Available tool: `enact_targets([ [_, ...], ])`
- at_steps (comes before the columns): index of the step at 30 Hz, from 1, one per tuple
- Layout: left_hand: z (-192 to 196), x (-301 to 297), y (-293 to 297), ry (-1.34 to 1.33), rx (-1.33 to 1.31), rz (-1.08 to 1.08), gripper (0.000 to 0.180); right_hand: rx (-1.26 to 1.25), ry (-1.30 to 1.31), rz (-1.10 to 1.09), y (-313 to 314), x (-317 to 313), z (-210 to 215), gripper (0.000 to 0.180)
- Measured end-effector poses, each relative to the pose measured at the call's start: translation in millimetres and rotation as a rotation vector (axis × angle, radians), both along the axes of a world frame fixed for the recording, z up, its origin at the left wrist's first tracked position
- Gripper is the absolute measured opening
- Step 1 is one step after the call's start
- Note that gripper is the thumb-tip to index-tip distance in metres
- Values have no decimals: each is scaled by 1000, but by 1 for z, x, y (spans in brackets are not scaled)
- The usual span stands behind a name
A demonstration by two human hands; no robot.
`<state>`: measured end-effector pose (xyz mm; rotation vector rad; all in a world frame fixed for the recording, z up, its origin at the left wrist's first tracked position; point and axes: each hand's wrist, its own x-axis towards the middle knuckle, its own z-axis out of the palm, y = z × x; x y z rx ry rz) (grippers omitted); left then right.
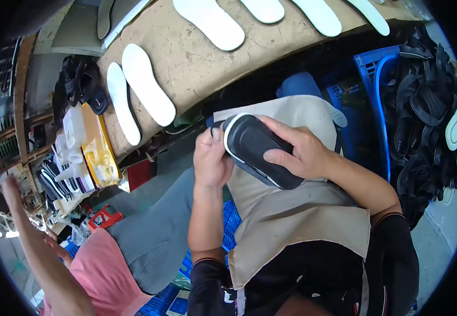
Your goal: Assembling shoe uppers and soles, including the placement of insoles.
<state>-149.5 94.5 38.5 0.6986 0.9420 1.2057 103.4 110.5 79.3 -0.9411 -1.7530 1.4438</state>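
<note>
Above the beige apron (302,210) on my lap, my right hand (305,150) grips a black shoe sole (255,142) with a white edge along one end. The thumb presses across its black face and the fingers wrap round the far side. My left hand (211,158) is closed at the white-edged end. A small dark strip shows between its thumb and fingertips, too small to make out. The underside of the sole is hidden from view.
White insoles (149,84) lie spaced along a worn tan bench (197,68) ahead. Black sandals (423,100) fill a blue crate (378,105) on the right. To the left sit a person in a pink top (104,263), a yellow box (100,150) and a red stool (103,217).
</note>
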Motion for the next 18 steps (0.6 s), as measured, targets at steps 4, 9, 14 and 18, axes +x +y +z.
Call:
enact_targets([
  [4,51,36,29,4,-76,-50,34,-276,239,-28,-8,-2,-13,61],
  [9,12,45,25,53,-179,-69,27,-448,536,-106,20,-8,-47,63],
  [14,-9,45,-7,164,-223,-170,29,-545,538,-58,8,1,-59,67],
  [18,1,54,2,283,-235,-199,31,-577,500,-74,2,-2,-63,71],
])
